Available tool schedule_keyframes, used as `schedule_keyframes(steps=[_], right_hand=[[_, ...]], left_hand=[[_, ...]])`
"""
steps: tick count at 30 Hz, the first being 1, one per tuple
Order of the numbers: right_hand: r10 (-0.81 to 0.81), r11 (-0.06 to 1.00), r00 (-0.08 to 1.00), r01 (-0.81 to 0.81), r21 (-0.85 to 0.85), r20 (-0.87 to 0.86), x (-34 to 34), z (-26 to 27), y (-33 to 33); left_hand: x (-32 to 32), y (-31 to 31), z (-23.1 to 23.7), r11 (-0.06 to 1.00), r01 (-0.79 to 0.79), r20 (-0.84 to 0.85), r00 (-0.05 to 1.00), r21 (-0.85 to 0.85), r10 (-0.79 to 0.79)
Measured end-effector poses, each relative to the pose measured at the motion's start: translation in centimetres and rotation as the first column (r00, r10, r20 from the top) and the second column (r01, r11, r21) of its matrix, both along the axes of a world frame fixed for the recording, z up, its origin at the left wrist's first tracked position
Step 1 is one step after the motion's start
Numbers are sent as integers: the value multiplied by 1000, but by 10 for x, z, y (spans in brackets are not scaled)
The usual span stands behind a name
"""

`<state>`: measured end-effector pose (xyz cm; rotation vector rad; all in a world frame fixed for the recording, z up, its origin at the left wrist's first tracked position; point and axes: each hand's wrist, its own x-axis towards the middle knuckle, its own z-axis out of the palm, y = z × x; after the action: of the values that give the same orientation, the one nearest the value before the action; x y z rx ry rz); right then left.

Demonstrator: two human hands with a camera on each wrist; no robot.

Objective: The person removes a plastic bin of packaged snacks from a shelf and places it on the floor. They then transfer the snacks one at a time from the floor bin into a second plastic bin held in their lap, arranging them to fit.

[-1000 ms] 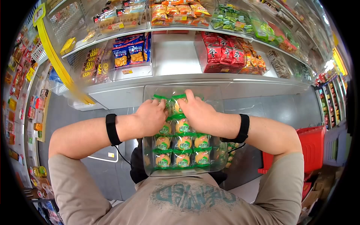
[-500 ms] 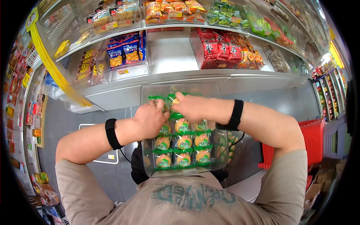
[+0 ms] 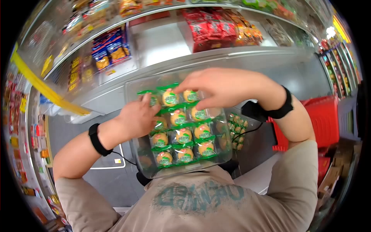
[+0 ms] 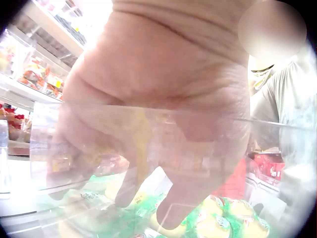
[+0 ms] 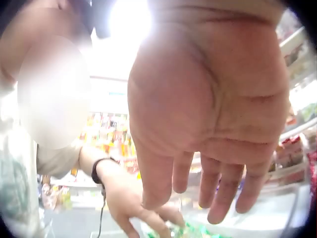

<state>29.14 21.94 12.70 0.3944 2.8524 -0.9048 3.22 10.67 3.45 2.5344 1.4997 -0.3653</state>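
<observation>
A clear plastic bin (image 3: 135, 94) rests against the person's lap, holding rows of round, golden-brown cakes in clear-and-green wrappers (image 3: 185, 154). Over the bin's left side lies the left hand (image 3: 139, 118), its fingertips down on a wrapped cake (image 3: 154, 100) at the back left. Seen through the bin wall in the left wrist view, the left fingers (image 4: 171, 206) point down among the wrappers, loosely spread. The right hand (image 3: 218, 87) hovers across the back right part of the bin, thumb apart from the fingers. In the right wrist view its palm (image 5: 213, 94) faces the camera, fingers extended, nothing held.
Ahead stands a store shelf with red snack bags (image 3: 210, 29) and blue packets (image 3: 112, 50). More green-wrapped packs (image 3: 237, 129) lie low to the bin's right. A red basket (image 3: 319, 121) stands farther right. A yellow strip (image 3: 46, 87) runs along the shelf's left end.
The right hand has let go of the back-row cakes and lifted off to the right, fingers spreading. The left hand stays at the back left. The bin appears turned slightly in the head view.
</observation>
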Motion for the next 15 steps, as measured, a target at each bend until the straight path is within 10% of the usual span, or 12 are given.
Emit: schedule_keyframes(steps=[3, 6, 11, 15], right_hand=[[-376, 897, 883, 271, -349, -280, 86, 8, 6], [-758, 641, 506, 464, -612, -411, 185, -56, 29], [-928, -343, -368, 788, -511, 56, 322, -260, 34], [-886, -369, -252, 892, -263, 389, 368, -429, -9]], left_hand=[[-1, 0, 0, 999, -24, 113, 993, 38, 19], [13, 1, 17, 996, -72, -16, 997, -43, 71], [17, 9, 21, 988, -105, 71, 991, -117, 113], [30, 13, 21, 986, -136, 87, 986, -91, 144]])
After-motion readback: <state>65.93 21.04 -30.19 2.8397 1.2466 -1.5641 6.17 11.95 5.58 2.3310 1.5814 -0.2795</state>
